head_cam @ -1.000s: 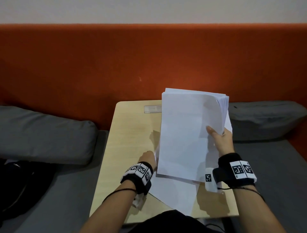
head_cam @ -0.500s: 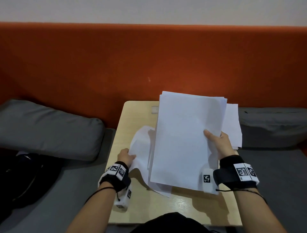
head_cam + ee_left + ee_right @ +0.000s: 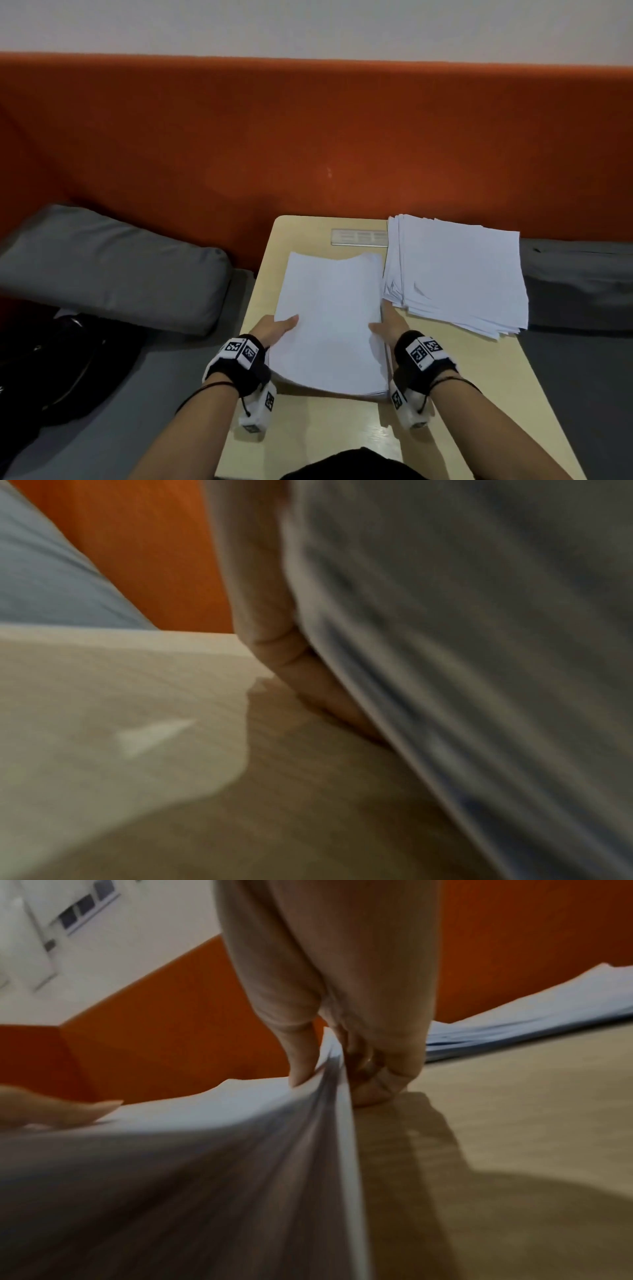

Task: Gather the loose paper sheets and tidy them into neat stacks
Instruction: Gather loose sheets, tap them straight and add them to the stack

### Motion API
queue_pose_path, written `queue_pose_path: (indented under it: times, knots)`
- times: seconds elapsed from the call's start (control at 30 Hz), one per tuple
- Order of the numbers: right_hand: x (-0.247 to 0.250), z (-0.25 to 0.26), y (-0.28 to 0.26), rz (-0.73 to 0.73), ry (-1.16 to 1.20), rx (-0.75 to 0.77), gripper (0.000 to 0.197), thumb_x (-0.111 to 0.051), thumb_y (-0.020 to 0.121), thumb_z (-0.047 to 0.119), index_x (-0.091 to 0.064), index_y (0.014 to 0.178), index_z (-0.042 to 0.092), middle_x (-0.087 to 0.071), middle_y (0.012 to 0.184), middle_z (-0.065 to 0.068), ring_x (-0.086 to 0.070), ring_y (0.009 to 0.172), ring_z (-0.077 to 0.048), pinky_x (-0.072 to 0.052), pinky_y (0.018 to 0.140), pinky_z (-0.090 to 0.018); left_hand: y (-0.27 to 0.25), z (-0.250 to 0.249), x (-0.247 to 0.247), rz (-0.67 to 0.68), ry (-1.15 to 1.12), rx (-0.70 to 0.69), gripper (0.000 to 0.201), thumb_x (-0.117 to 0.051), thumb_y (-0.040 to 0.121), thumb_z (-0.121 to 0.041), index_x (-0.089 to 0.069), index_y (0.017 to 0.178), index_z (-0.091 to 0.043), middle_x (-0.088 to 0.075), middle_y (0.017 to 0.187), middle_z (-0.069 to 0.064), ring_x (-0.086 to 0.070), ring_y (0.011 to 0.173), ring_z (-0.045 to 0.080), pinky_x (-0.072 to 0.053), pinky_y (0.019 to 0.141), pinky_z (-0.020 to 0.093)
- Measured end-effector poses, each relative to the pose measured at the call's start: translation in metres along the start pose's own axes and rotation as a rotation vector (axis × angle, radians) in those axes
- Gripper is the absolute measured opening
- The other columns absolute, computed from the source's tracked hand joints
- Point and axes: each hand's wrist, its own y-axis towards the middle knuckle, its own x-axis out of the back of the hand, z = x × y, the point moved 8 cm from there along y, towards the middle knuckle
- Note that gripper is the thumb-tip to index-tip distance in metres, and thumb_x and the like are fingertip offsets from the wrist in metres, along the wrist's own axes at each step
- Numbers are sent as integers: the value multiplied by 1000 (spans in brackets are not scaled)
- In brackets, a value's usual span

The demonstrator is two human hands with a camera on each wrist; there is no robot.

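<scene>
A thick stack of white paper (image 3: 332,315) lies lengthwise in the middle of the small wooden table (image 3: 445,394), its far end slightly raised and curved. My left hand (image 3: 277,329) grips its left edge, thumb on top. My right hand (image 3: 387,325) grips its right edge; the right wrist view shows the thumb (image 3: 298,1056) on top and curled fingers (image 3: 377,1080) below the stack (image 3: 205,1177). The left wrist view is blurred, with a finger (image 3: 284,656) against the stack's side (image 3: 479,642). A second pile of sheets (image 3: 459,274), loosely fanned, lies at the table's back right.
Grey cushions lie to the left (image 3: 102,263) and right (image 3: 575,274) of the table, in front of an orange backrest (image 3: 308,137). A black bag (image 3: 68,359) sits at the far left. A small label plate (image 3: 359,237) is at the table's far edge.
The stack, held upright in my right hand before, has come down flat over the table. My left hand left the loose sheet it was pulling and took the stack's left edge.
</scene>
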Motion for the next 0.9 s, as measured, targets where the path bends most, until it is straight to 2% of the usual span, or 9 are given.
queue_pose_path:
  times: [0.07, 0.23, 0.37, 0.5, 0.57, 0.6, 0.7, 0.83, 0.9]
  knots:
    - [0, -2, 1, 17, -6, -7, 56, -51, 90, 4, -30, 141, 8, -48, 139, -12, -48, 125, -30, -39, 104, -35, 4, -5, 2, -12, -42, -36, 44, -61, 90, -29, -54, 121, 1, -60, 124, 17, -60, 97, 27, -48, 91, 36]
    - [1, -1, -1, -2, -2, -14, 57, -49, 91, 5, -27, 144, 10, -47, 140, -11, -48, 126, -29, -38, 103, -33, 4, -29, 7, -150, 179, -160, 47, -58, 92, -26, -39, 127, -1, -51, 132, 16, -51, 119, 32, -41, 95, 36]
    - [0, -7, 7, -34, 101, -69, 59, -61, 87, 21, -37, 137, 5, -51, 137, -13, -51, 122, -29, -41, 103, -39, -22, -69, -3, -148, 280, -402, 39, -51, 95, -16, -34, 129, -5, -49, 134, 13, -49, 122, 30, -40, 93, 32]
    - [13, -11, 11, -168, 394, -151, 74, -67, 83, 39, -36, 140, 4, -44, 142, -13, -44, 129, -30, -38, 103, -36, -55, -107, 5, -135, 100, -664, 21, -54, 93, -11, -45, 112, -12, -61, 108, 0, -60, 101, 20, -46, 77, 20]
    - [9, -8, 11, -67, 644, -193, 86, -70, 77, 49, -32, 144, 10, -41, 146, -10, -42, 132, -29, -38, 106, -49, -68, -118, 20, -137, -63, -727, 17, -55, 91, -7, -48, 105, -15, -62, 102, -2, -60, 96, 15, -48, 80, 22]
    - [7, -1, 9, 13, 792, -183, 78, -70, 78, 47, -40, 139, 10, -52, 137, -11, -53, 122, -29, -48, 95, -52, -72, -122, 25, -126, -128, -751, 18, -56, 90, -6, -48, 102, -17, -62, 101, -2, -61, 95, 12, -49, 82, 24]
    - [37, 47, -8, 43, 900, 73, 38, -59, 90, 18, -55, 122, -3, -72, 95, -11, -71, 80, -21, -58, 68, -35, -78, -132, 35, -126, -234, -810, 24, -59, 87, -14, -46, 104, -24, -62, 102, -6, -61, 92, 4, -49, 81, 20]
    - [85, 106, -37, -214, 807, 390, 41, -67, 85, 15, -57, 122, 2, -68, 107, -10, -67, 92, -21, -54, 84, -34, -88, -152, 49, -320, -248, -922, 33, -56, 89, -15, -41, 118, -17, -61, 104, -6, -61, 89, -5, -47, 80, 9]
    - [93, 124, -51, -275, 804, 463, 29, -65, 86, 15, -61, 113, 5, -69, 99, -5, -68, 87, -11, -55, 80, -25, -94, -164, 56, -431, -186, -976, 44, -55, 86, -26, -41, 124, -9, -58, 102, -4, -59, 91, 2, -45, 78, 4]
